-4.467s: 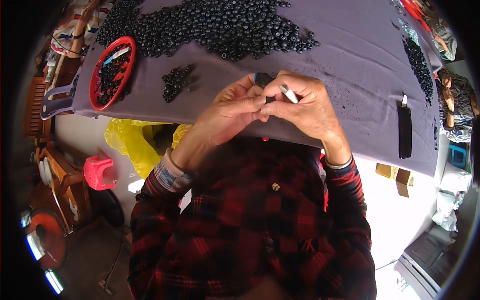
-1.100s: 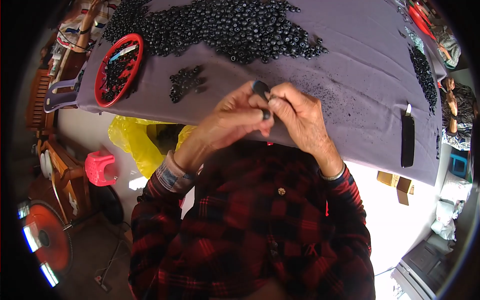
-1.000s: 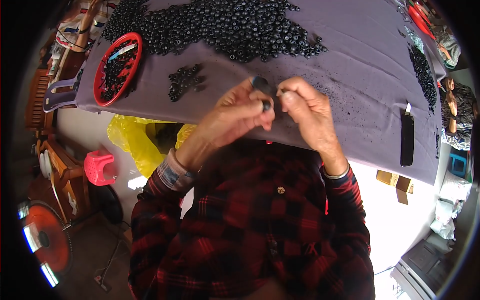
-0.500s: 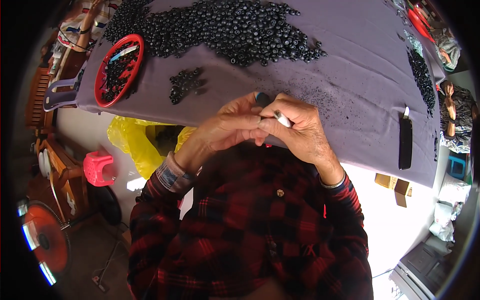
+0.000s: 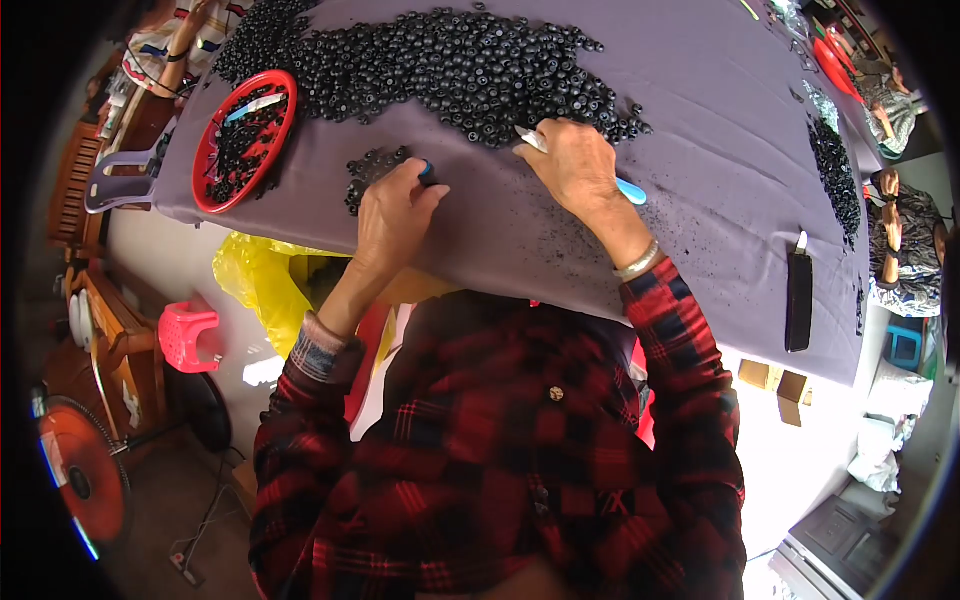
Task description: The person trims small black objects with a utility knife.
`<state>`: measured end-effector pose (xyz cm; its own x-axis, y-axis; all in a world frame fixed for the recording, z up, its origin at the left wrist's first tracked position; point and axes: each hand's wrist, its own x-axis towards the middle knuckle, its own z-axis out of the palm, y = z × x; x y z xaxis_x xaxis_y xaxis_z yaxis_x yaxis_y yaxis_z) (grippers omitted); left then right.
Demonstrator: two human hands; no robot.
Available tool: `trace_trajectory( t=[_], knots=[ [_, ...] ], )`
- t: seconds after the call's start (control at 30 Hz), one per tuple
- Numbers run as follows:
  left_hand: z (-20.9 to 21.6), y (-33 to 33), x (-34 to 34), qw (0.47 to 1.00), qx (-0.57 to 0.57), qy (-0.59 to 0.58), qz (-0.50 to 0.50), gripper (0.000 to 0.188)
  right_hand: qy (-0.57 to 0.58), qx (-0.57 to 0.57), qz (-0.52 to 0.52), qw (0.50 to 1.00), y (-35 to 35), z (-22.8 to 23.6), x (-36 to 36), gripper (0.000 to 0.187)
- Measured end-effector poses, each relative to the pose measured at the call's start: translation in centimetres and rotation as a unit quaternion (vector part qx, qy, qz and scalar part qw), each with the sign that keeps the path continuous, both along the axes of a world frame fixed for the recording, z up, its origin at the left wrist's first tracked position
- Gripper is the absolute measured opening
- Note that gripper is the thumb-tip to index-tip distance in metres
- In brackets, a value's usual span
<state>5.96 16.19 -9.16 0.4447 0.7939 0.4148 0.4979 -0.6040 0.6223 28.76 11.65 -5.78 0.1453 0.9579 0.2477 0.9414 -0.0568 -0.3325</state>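
My left hand (image 5: 392, 215) reaches over the purple cloth (image 5: 470, 245), beside a small cluster of black ring-shaped pieces (image 5: 358, 185). Its thumb stands apart from the index finger, which carries a dark and blue cover on its tip. The other fingertips are hidden beneath the hand. In my closed right hand (image 5: 580, 170) is a slim tool (image 5: 631, 191) like a small knife: a blue end sticks out behind the hand, and a pale tip points forward. That hand is at the near edge of a wide heap of similar black pieces (image 5: 450, 70).
A red bowl (image 5: 289, 120) with black scraps and another pale blue tool stands at the left. Dark crumbs dot the cloth near my right forearm. A black long object (image 5: 799, 300) lies at the right edge. Below the table hangs a yellow bag (image 5: 255, 280). Other people sit beyond both sides.
My hands have parted from in front of my chest. The left has moved left to the small cluster; the right has moved forward to the large heap, still with the tool.
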Motion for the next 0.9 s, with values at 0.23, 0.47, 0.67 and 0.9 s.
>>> trace_trajectory(
  t=[0.23,0.47,0.67,0.9],
  knots=[
    [1.7,0.2,0.0,0.988,-0.085,0.102,0.081,0.025,0.007,0.04,-0.015,0.999,-0.6,0.3,-0.2,0.02],
    [2.4,-3.7,4.0,0.863,-0.385,-0.269,-0.187,0.019,0.123,0.127,0.095,0.98,-6.3,2.5,-2.9,0.014],
    [2.5,-4.1,5.1,0.753,-0.525,-0.315,-0.242,0.015,0.173,0.143,0.104,0.969,-8.1,2.5,-2.4,0.016],
    [2.9,-4.5,5.1,0.683,-0.575,-0.359,-0.27,0.018,0.332,0.139,0.129,0.924,-8.7,3.2,-1.9,0.011]
  ],
)
